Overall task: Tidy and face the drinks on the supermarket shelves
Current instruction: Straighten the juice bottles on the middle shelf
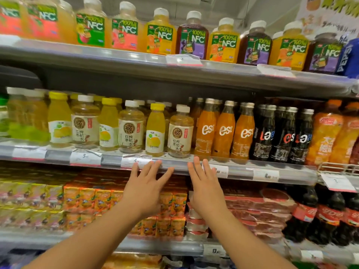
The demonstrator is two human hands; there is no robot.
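The middle shelf [239,170] carries a front row of drinks: yellow juice bottles [155,129] alternate with pale tea bottles [180,133] bearing beige labels. Right of them stand orange est bottles [223,131] and dark est cola bottles [281,135], some with labels turned sideways. My left hand [144,188] and my right hand [204,189] are raised side by side with straight, spread fingers. Their fingertips reach the shelf's front rail just below the tea and juice bottles. Neither hand holds anything.
The top shelf holds NFC juice bottles [160,33] in orange, purple and pink, with a blue Pepsi pack [349,57] at the right. Below are juice cartons [97,200], red packs [258,206] and cola bottles [330,214]. Price tags [85,157] hang along the rails.
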